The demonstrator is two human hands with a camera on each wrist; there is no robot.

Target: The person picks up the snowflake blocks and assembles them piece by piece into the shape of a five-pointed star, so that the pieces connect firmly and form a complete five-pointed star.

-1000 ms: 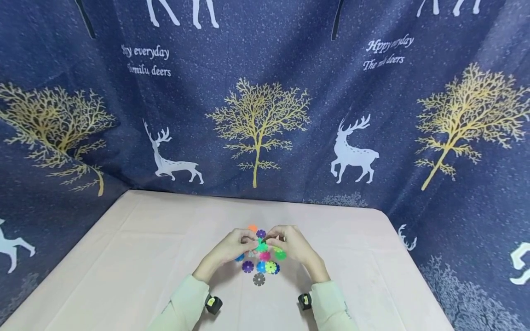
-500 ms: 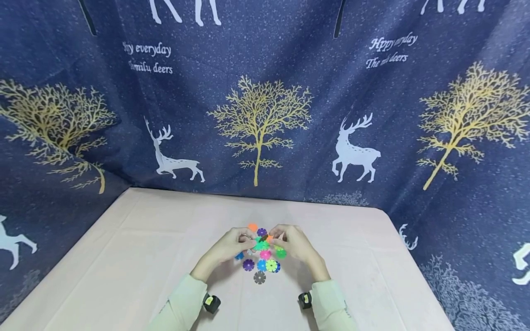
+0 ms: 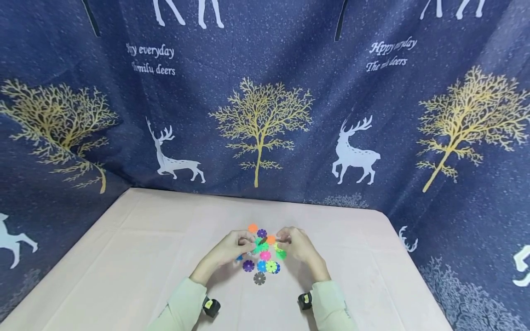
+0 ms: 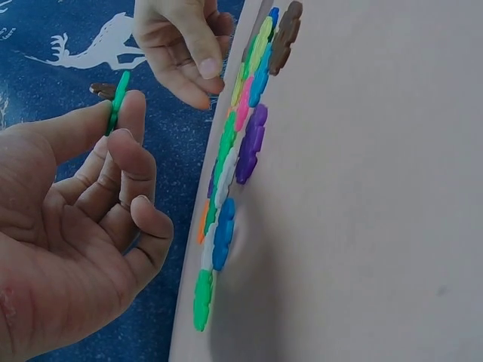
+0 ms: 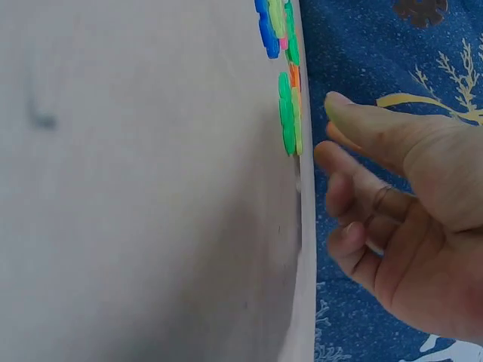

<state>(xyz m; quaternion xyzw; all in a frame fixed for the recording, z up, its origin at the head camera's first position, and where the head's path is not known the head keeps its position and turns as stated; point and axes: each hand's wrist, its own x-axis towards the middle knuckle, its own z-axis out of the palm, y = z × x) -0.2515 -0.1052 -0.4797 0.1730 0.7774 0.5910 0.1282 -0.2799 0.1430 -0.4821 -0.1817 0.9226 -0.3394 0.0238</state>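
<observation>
My left hand [image 4: 75,219] holds a pinch between thumb and forefinger, remaining fingers bent. My right hand [image 5: 419,230] presents thumb and forefinger slightly apart, remaining fingers loosely curled. Both forearms [image 3: 202,273] angle inward.

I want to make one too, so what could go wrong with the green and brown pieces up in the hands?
The green piece might slip, because the left hand only pinches it. The brown piece could come loose: it juts from the green one, and the right hand isn't holding it. Either could get mixed up with the other pieces on the table.
</observation>
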